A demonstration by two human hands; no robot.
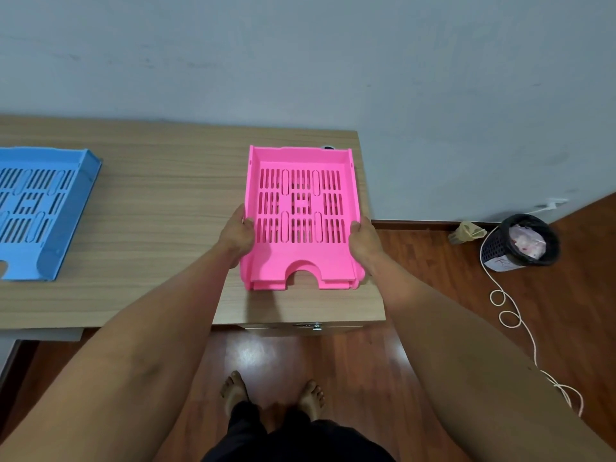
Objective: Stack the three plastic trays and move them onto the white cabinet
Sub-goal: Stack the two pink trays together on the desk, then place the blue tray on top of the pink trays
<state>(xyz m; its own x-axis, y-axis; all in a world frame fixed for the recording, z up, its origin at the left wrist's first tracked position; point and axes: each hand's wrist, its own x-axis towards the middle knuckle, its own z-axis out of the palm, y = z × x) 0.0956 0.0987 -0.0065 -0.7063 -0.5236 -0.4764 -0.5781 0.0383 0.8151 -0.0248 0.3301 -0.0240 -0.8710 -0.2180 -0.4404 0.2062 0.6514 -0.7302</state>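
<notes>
Two pink slotted plastic trays (300, 181) sit nested one in the other at the right end of the wooden table (166, 201); the lower one shows only as a thin edge along the front. My left hand (237, 232) grips the left wall of the pink trays and my right hand (363, 240) grips the right wall, thumbs over the rims. A blue slotted tray (40, 208) lies flat at the table's left end, partly cut off by the frame's edge. No white cabinet is in view.
The table ends just right of the pink trays, with a locked drawer front (310, 326) below. On the wood floor to the right stand a black waste basket (523, 243), a crumpled paper bag (466, 232) and a white cord (513, 315). My bare feet (271, 395) stand below.
</notes>
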